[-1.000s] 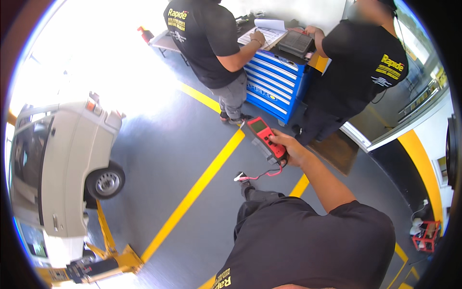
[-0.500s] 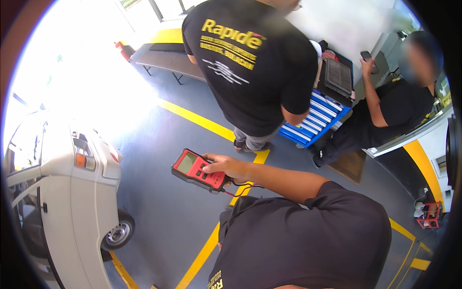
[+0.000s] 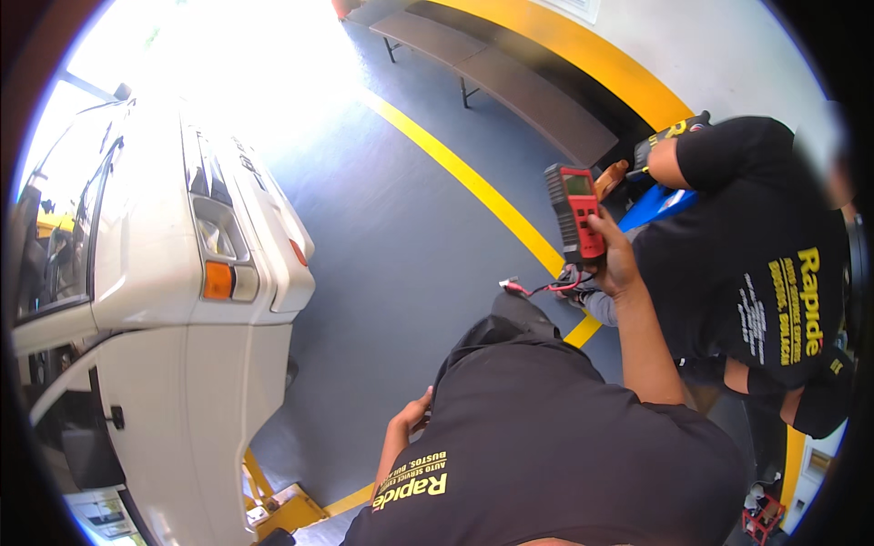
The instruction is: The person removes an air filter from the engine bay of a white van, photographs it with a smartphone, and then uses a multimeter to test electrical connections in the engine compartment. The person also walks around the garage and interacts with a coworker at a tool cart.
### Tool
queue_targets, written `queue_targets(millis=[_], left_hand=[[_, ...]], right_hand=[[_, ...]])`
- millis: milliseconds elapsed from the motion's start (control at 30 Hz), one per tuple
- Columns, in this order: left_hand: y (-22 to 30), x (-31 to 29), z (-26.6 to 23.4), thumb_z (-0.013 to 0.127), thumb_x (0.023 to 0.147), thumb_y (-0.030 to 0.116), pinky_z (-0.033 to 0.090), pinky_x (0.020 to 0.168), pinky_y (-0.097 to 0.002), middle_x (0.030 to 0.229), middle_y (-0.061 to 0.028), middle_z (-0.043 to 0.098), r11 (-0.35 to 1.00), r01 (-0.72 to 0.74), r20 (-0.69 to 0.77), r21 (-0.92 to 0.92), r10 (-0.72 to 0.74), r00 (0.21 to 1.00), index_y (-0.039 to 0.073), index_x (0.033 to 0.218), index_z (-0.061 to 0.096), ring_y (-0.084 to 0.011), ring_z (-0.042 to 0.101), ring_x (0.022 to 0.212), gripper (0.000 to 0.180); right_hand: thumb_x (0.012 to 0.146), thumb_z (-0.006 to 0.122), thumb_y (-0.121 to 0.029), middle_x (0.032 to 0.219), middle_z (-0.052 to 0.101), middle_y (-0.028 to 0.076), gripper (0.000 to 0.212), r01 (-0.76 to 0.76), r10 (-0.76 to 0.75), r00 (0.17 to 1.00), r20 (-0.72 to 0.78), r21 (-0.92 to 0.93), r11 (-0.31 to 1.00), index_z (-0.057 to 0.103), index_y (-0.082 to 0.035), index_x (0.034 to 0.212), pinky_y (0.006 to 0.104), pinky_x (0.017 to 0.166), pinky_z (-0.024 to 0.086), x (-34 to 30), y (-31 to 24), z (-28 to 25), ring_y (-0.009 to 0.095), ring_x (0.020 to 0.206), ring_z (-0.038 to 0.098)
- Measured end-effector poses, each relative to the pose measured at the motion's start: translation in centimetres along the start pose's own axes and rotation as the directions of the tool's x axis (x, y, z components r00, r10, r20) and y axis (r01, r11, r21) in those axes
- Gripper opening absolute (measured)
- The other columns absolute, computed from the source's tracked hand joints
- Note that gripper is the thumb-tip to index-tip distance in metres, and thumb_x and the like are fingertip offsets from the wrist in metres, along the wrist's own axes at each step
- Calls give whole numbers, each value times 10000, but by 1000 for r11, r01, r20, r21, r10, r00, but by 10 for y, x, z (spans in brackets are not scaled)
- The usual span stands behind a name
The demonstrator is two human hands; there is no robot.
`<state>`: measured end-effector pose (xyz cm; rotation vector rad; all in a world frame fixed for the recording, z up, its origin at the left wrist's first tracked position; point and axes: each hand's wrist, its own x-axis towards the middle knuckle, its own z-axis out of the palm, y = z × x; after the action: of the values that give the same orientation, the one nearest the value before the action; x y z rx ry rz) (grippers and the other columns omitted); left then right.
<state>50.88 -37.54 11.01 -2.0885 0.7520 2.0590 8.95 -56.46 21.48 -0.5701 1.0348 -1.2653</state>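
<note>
A red-faced handheld tester with a small screen, buttons and a dark ribbed case is in my right hand. That hand is closed round its lower end, with the thumb on the front near the buttons. From its bottom hang red and black leads, one ending in a small clip above my dark trousers. My left hand is low at my side against my black shirt, fingers loosely extended and partly hidden by the cloth. I see nothing in it.
A white vehicle with an orange corner lamp fills the left side. People in black shirts stand close on the right, by a blue tool cart. A long bench runs along the far wall; yellow equipment stands low by the vehicle.
The view has swung, so the vehicle looks larger and the other people sit further right. My right hand has moved right and up, turning the tester more upright. My left hand has come into view.
</note>
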Motion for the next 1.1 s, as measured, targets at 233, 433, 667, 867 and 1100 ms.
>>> queue_targets(millis=[233, 433, 667, 867, 1100], left_hand=[[131, 106, -128, 470, 1026, 661, 493, 978, -390, 1339, -154, 647, 1000, 13, 57, -28, -11, 998, -32, 1521, 455, -242, 618, 1134, 852], [281, 173, -275, 533, 1023, 617, 511, 913, -369, 1253, -132, 692, 997, -38, -13, -74, 37, 999, -49, 1549, 402, -218, 647, 1026, 858], [483, 152, -450, 618, 1019, 452, 512, 974, -364, 1294, -135, 696, 784, -571, -335, -244, 484, 808, -13, 1567, 403, -229, 655, 1116, 750], [709, 180, -588, 635, 965, 576, 442, 1115, -456, 1493, -196, 553, 271, -891, -302, -364, 871, 389, 45, 1600, 367, -313, 553, 1347, 870], [945, 172, -738, 735, 868, 651, 364, 1180, -476, 1466, -212, 510, 99, -868, -201, -486, 954, 221, 20, 1548, 382, -332, 459, 1418, 993]], right_hand=[[1035, 546, -306, 1092, 701, 66, 533, 81, -81, 997, 3, 0, 997, 427, -81, 1503, 196, 440, 451, 192, -21, 56, 70, 718, 683], [1033, 552, -314, 1129, 691, 87, 556, 15, -5, 990, 144, -62, 998, 415, -55, 1505, 223, 569, 559, 412, -60, 186, 110, 795, 712], [879, 796, -277, 1146, 658, 142, 897, 76, 164, 849, 503, -423, 903, 293, 14, 1562, 284, 852, 555, 614, -78, 369, 157, 1003, 673], [781, 853, -283, 1197, 646, 155, 1057, 148, 232, 769, 596, -519, 842, 242, 7, 1593, 320, 883, 548, 793, -60, 505, 180, 1032, 667], [701, 937, -370, 1231, 610, 110, 1119, 81, 314, 657, 685, -478, 874, 294, -27, 1550, 326, 945, 537, 960, -92, 645, 179, 1113, 634]])
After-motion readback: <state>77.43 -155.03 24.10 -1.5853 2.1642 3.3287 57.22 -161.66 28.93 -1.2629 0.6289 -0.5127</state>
